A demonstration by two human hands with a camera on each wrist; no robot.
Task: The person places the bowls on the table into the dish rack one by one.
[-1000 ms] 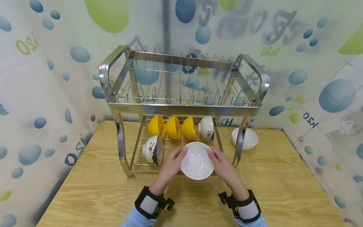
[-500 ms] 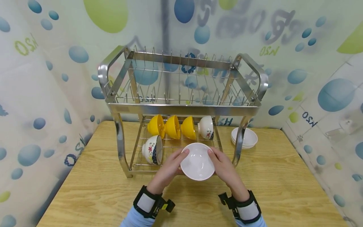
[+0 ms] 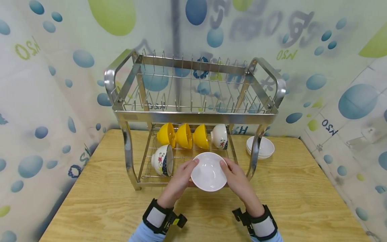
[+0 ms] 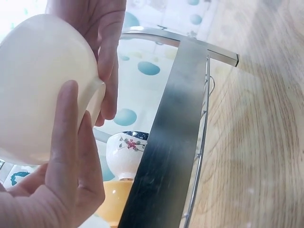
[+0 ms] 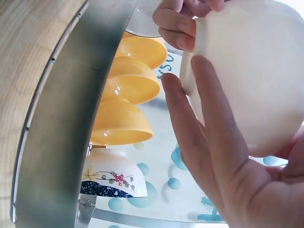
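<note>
Together, left hand [image 3: 180,178] and right hand [image 3: 238,178] hold a white bowl [image 3: 209,172] from opposite sides, thumbs uppermost.

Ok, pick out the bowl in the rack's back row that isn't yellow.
The white flowered bowl at the right end; the other three bowls are yellow.

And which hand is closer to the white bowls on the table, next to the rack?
The right hand: the stacked bowls are beyond it, to its right. The left hand is farther off, on the other side of the held bowl.
</note>
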